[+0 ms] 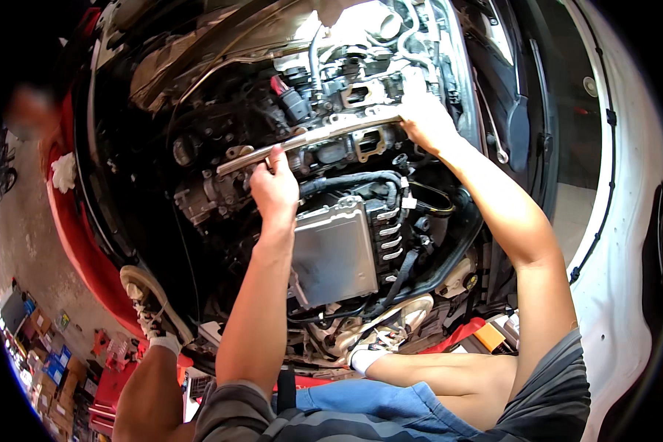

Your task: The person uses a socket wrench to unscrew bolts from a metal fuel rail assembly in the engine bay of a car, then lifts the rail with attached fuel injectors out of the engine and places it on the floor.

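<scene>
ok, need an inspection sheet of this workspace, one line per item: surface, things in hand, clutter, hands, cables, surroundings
Surface: uneven engine, strong glare at upper right
Things in hand: long metal bar lying slantwise across the view, above the engine
Clutter: wrench at right; orange box lower right; white bundle on red bodywork
Hands: left hand grips the bar near its left end; right hand at the other end, grip unclear in glare
Cables: black hose behind the silver box; loose ends cannot be judged
Surroundings: concrete floor left, white panel right
</scene>
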{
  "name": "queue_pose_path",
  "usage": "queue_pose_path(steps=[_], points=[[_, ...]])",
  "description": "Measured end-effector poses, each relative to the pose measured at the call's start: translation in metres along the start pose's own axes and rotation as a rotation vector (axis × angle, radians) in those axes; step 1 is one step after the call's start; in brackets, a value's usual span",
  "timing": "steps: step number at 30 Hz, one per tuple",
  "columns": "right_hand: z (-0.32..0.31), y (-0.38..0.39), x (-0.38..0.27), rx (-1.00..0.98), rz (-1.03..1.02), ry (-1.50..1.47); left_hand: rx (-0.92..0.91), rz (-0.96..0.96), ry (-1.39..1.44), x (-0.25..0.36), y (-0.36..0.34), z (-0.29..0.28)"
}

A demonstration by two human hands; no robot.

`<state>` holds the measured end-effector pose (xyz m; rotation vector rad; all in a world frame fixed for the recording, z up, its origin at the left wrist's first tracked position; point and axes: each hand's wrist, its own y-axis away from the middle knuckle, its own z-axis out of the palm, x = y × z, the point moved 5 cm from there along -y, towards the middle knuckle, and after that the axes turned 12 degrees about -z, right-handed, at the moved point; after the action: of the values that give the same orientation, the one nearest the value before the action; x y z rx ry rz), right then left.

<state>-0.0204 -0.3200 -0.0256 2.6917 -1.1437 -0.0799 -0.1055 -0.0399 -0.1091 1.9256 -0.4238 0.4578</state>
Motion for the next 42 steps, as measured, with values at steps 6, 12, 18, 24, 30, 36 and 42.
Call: queue_pose_path(steps=[6, 12, 18, 24, 30, 36, 42], points=[[-0.026, -0.023, -0.035, 0.17, -0.077, -0.164, 0.103, 0.201, 0.236, -0.004, -0.003, -0.005], [-0.015, -0.046, -0.045, -0.064, -0.073, -0.27, -0.24, -0.12, 0.479, 0.014, 0.026, -0.003], [-0.032, -0.051, -0.059, 0.007, -0.06, -0.306, 0.002, 0.066, 0.303, -0.008, -0.005, -0.013], [-0.012, -0.043, -0.05, 0.052, -0.034, -0.362, 0.025, 0.092, 0.225, -0.001, 0.005, -0.008], [-0.028, -0.038, -0.048, 0.06, -0.103, -0.352, 0.024, 0.076, 0.092, 0.001, 0.031, -0.019], [-0.044, -0.038, -0.051, 0.103, -0.116, -0.354, -0.118, 0.023, 0.309, 0.017, 0.041, -0.024], [-0.042, -0.027, -0.055, 0.123, 0.005, -0.169, -0.008, 0.077, 0.121, 0.01, 0.038, -0.019]])
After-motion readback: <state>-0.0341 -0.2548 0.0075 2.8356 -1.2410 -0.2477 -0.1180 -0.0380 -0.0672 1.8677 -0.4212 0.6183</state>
